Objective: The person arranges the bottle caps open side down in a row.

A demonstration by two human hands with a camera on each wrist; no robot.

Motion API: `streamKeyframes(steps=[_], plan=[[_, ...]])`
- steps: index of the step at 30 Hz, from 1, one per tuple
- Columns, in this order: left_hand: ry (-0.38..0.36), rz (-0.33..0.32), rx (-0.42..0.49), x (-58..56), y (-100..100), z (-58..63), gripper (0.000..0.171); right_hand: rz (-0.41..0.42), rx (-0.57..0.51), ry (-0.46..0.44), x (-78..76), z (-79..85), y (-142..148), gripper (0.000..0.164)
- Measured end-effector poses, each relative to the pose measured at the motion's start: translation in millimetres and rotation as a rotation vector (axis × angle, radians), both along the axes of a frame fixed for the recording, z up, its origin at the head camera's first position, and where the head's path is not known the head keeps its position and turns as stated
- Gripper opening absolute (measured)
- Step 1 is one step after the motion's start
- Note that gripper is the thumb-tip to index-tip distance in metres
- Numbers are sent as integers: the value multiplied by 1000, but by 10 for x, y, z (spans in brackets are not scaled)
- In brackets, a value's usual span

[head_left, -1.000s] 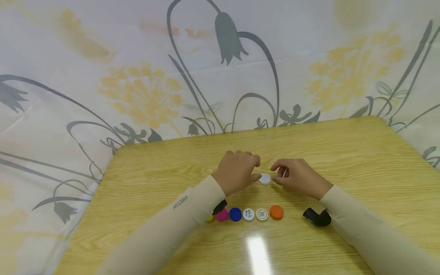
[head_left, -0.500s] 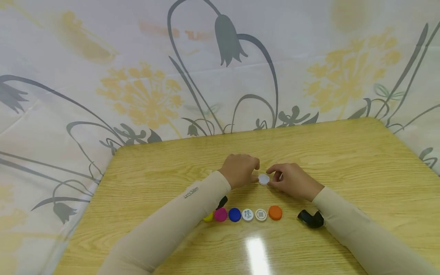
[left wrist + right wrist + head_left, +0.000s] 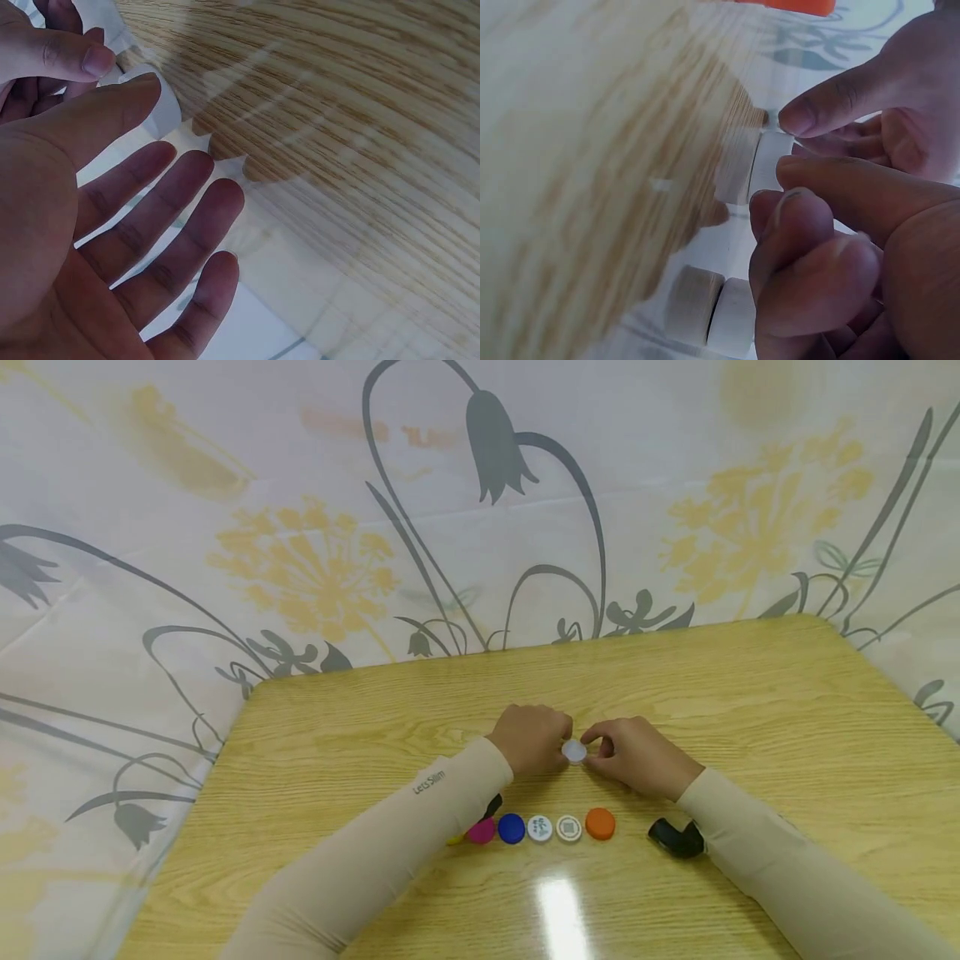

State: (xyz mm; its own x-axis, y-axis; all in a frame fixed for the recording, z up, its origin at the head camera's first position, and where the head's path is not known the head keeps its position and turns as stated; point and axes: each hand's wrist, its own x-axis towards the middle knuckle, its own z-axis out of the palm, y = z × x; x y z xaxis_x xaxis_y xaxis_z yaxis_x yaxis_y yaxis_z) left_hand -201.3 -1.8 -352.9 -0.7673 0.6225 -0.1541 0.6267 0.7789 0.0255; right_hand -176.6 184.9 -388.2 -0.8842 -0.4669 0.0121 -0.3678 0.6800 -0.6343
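A white bottle cap (image 3: 574, 751) lies on the wooden table between the two hands. From the left, the thumb of my left hand (image 3: 529, 739) touches the cap's edge. In the left wrist view, that thumb crosses the cap (image 3: 169, 112), while the other fingers reach out relaxed and spread. On the opposite side my right hand (image 3: 641, 756) pinches the edge with thumb and forefinger. Its remaining fingers are curled, as the right wrist view shows. A second white cap (image 3: 733, 319) sits beside the right hand there; in the head view the hand hides it.
Nearer the body is a row of caps: orange (image 3: 600, 823), two white ones with prints, blue (image 3: 512, 828), pink (image 3: 481, 832) and yellow, partly under the left sleeve. Black wrist cameras hang at both wrists. A patterned cloth (image 3: 480, 527) backs the table.
The right hand has come left to the white cap's edge. The left hand has shifted slightly right, its forefinger closer to the cap. The cap has barely moved.
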Motion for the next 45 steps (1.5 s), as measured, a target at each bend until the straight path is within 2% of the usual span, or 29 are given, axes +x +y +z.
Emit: streamKeyframes(steps=[2,3,9,10,15,22,32,39,45], plan=[[2,-4,-1,5,0,8,18,3,4,4,1,2,-2,23],[17,-14,8,-15,-5,-36,17,4,8,8,2,2,-3,23],[48,-40,17,-13,-14,-54,14,4,-12,-61,19,5,-15,25],[39,-35,9,6,-10,-16,15,4,-18,-74,21,4,-17,25],[35,-40,5,-17,-4,-53,17,4,-22,-88,28,3,-21,24],[23,-39,6,-3,-6,-39,17,3,-25,-94,32,-7,-24,23],[40,-53,10,19,9,-46,19,-25,-36,-153,47,-5,-18,25],[44,-67,9,4,-7,-55,18,-21,-36,-132,46,-6,-16,26],[44,-55,35,-26,-65,7,27,-16,-46,-53,31,34,-3,24]])
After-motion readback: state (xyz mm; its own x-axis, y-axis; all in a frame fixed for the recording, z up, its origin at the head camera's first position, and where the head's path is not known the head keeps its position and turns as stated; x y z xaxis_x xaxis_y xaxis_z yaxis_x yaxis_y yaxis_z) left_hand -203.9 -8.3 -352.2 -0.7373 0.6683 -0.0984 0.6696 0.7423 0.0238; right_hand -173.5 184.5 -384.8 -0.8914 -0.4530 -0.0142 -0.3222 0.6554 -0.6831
